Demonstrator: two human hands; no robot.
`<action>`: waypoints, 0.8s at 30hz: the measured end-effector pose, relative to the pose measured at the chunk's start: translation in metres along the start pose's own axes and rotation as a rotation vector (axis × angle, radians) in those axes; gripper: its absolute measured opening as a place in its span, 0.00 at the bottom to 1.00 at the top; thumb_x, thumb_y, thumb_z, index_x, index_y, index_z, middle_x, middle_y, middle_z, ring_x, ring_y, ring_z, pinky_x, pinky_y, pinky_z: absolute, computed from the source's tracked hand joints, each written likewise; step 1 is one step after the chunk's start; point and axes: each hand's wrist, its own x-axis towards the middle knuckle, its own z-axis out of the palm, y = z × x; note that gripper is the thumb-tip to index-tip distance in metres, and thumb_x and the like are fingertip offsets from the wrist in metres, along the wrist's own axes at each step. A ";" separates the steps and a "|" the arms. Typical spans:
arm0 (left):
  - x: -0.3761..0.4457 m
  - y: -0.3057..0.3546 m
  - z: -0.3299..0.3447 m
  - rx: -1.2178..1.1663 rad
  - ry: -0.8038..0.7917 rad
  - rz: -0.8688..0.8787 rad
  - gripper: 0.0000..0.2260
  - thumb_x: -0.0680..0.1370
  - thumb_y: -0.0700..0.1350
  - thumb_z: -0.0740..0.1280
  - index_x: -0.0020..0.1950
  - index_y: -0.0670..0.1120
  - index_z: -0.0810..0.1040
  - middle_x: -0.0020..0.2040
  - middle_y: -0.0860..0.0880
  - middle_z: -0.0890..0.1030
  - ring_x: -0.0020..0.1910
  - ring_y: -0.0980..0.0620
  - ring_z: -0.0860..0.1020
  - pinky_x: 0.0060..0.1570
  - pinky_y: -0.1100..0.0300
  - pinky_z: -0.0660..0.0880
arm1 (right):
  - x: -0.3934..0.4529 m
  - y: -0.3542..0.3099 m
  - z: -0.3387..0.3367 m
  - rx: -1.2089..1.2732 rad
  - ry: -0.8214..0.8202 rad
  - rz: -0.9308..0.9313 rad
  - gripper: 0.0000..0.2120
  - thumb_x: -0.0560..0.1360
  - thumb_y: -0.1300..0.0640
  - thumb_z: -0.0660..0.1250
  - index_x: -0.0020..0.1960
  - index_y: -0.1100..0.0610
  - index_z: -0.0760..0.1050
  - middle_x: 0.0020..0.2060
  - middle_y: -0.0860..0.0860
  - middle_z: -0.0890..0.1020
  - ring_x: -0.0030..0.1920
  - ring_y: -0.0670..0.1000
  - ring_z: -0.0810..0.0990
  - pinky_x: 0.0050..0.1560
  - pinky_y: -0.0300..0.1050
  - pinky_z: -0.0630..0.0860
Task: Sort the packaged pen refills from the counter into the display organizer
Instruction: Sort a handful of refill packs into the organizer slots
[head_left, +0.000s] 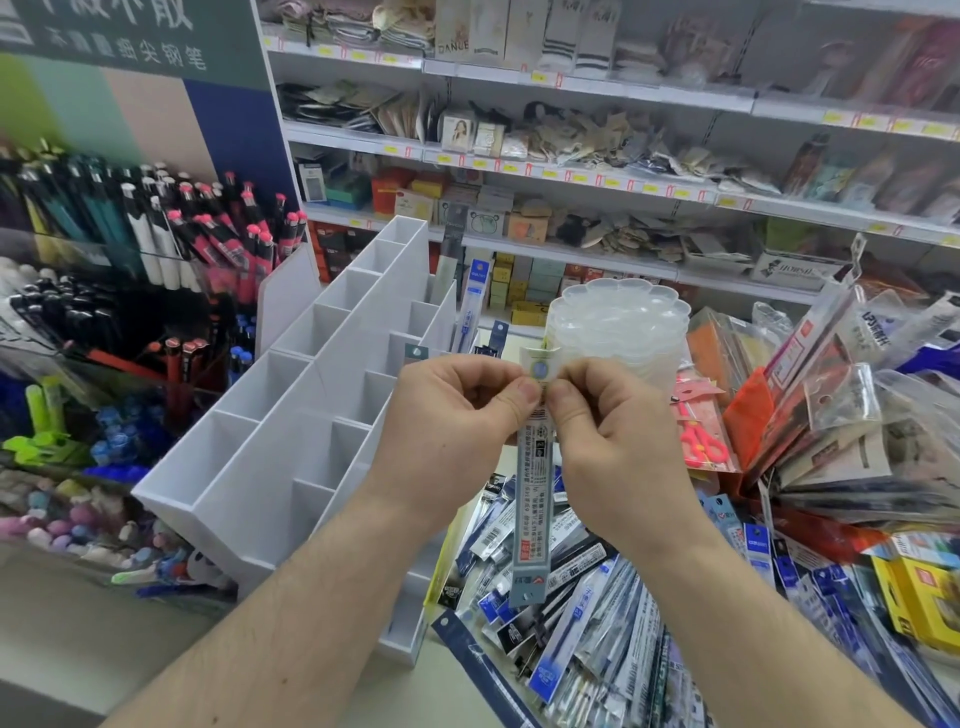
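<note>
Upright in mid-air, 1 grey packaged pen refill (531, 499) hangs above the counter's loose refill pile (566, 613), pinched near its top by both hands: left hand (457, 410) and right hand (613, 431), fingers closed on it. Just left stands the white display organizer (291, 415), 2 packets in its far compartments.

Two hands (457, 410) — one organizer (291, 415)

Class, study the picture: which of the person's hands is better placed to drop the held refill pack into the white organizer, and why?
Probably the left hand. Both hands pinch the top of the refill pack, but the white organizer stands on the left, right next to it, while the right hand would have to cross over.
</note>
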 end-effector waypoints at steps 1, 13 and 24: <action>0.000 -0.001 0.000 0.003 -0.004 -0.005 0.09 0.75 0.34 0.71 0.40 0.47 0.84 0.35 0.47 0.84 0.35 0.52 0.82 0.38 0.59 0.80 | 0.000 0.000 0.000 0.005 -0.005 0.005 0.12 0.80 0.64 0.65 0.39 0.55 0.76 0.27 0.41 0.74 0.29 0.41 0.70 0.31 0.33 0.65; 0.004 -0.003 -0.018 -0.134 -0.123 -0.567 0.18 0.77 0.55 0.66 0.52 0.41 0.79 0.39 0.43 0.82 0.32 0.48 0.81 0.35 0.55 0.81 | -0.006 0.030 -0.014 -0.172 0.119 -0.413 0.08 0.80 0.51 0.65 0.49 0.51 0.81 0.33 0.50 0.83 0.31 0.52 0.80 0.33 0.45 0.75; -0.010 -0.015 -0.026 0.059 -0.057 -0.296 0.07 0.73 0.31 0.73 0.43 0.44 0.83 0.39 0.45 0.85 0.36 0.51 0.82 0.41 0.55 0.83 | -0.001 0.029 -0.007 0.325 0.034 0.257 0.18 0.72 0.62 0.74 0.61 0.52 0.77 0.44 0.52 0.83 0.33 0.49 0.79 0.33 0.45 0.78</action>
